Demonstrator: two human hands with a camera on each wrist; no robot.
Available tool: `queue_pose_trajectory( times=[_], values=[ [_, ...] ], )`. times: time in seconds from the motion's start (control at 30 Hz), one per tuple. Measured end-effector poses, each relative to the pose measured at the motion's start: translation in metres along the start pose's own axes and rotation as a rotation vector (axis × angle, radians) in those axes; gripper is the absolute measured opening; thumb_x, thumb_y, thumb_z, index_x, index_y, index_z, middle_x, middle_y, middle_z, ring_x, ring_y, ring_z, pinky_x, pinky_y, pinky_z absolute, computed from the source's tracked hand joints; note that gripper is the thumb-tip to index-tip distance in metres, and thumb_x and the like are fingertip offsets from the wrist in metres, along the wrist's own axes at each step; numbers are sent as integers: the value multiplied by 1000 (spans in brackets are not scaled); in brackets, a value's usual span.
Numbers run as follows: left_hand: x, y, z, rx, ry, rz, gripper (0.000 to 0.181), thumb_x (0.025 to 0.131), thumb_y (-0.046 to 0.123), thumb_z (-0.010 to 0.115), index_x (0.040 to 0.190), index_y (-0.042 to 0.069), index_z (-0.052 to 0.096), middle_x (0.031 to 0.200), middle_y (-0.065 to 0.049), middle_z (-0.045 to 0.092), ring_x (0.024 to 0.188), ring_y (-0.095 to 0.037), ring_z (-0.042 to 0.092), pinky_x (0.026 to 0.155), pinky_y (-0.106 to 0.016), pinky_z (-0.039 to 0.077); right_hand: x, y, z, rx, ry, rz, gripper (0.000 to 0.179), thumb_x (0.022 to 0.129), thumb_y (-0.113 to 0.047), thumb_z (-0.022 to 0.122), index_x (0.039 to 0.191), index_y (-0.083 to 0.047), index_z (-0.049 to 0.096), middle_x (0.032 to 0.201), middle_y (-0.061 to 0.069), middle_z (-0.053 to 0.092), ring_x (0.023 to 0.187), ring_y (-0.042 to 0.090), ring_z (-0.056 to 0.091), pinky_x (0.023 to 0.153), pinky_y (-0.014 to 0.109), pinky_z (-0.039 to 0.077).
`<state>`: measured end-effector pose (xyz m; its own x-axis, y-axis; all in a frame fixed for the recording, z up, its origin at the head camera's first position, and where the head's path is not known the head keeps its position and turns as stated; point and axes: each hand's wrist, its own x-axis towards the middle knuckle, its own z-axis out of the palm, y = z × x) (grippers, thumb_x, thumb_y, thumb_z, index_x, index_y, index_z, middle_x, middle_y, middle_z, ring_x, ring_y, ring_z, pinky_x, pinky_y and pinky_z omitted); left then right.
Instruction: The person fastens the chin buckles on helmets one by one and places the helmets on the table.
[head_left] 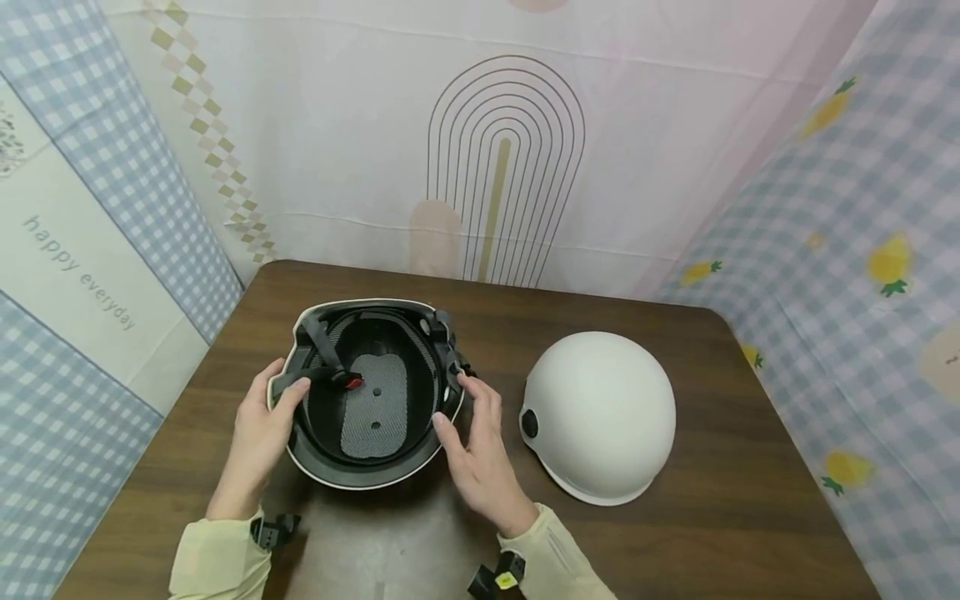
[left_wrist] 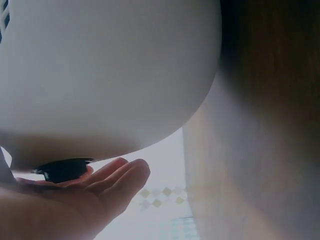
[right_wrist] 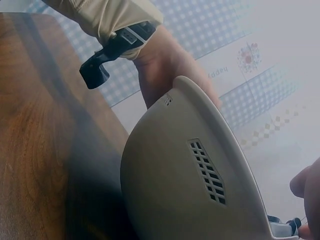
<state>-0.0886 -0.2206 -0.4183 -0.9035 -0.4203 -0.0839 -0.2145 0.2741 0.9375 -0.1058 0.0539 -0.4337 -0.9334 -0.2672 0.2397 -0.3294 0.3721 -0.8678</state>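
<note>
An upturned white helmet [head_left: 345, 485] shows its black lining and grey pad in the head view. A dark chin strap with a red-marked buckle [head_left: 347, 379] lies across the inside. My left hand [head_left: 258, 429] grips the left rim, thumb over the edge and fingers outside. At the right side, my right hand [head_left: 480, 454] touches the rim area with loosely extended fingers. In the right wrist view its thumb [right_wrist: 301, 181] stands off the rim. Smooth white shell [left_wrist: 100, 75] fills much of the left wrist view; a vent grille [right_wrist: 209, 172] shows in the right wrist view.
A second white helmet [head_left: 603, 417] rests dome up on the brown wooden table [head_left: 712, 517], right of my right hand. Patterned cloths [head_left: 337, 150] hang behind and on both sides of the table.
</note>
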Motion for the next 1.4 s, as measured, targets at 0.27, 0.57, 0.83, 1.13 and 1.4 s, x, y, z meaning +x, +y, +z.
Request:
queue_pose_trajectory(
  times=[0.27, 0.57, 0.83, 1.13, 1.4],
  values=[
    [-4, 15, 1, 31, 85, 126, 63, 97, 31, 59, 150, 6, 34, 145, -20, 43, 139, -30, 32, 112, -46, 23, -1, 1, -1, 40, -12, 17, 64, 99, -41, 53, 152, -20, 24, 147, 0, 26, 137, 15, 30, 110, 48, 29],
    [-7, 29, 16, 149, 300, 522, 37, 88, 5, 66, 124, 1, 62, 119, -14, 60, 109, -31, 54, 91, -40, 41, 2, 7, 1, 75, -18, 135, 67, 101, -46, 46, 152, -11, 20, 145, 9, 30, 131, 21, 37, 102, 47, 37],
    [3, 26, 23, 456, 223, 585, 37, 81, 1, 69, 117, -5, 62, 110, -27, 59, 98, -45, 48, 82, -56, 35, 3, 5, 2, 118, -97, 140, 57, 104, -35, 44, 147, -2, 27, 141, 16, 38, 126, 26, 46, 100, 45, 41],
    [6, 21, 26, 812, 161, 721, 47, 72, 3, 78, 116, -2, 64, 101, -22, 61, 94, -42, 47, 75, -53, 35, 8, 23, 4, 150, -153, 236, 57, 105, -46, 35, 142, -3, 38, 124, 12, 57, 113, 26, 57, 96, 47, 43],
    [11, 15, 27, 830, 167, 882, 42, 72, -8, 66, 112, 1, 67, 83, -18, 66, 79, -39, 53, 71, -49, 37, 13, 29, 5, 463, -233, 441, 68, 100, -60, 28, 136, -4, 43, 104, 12, 63, 95, 28, 62, 83, 48, 51]
  ],
)
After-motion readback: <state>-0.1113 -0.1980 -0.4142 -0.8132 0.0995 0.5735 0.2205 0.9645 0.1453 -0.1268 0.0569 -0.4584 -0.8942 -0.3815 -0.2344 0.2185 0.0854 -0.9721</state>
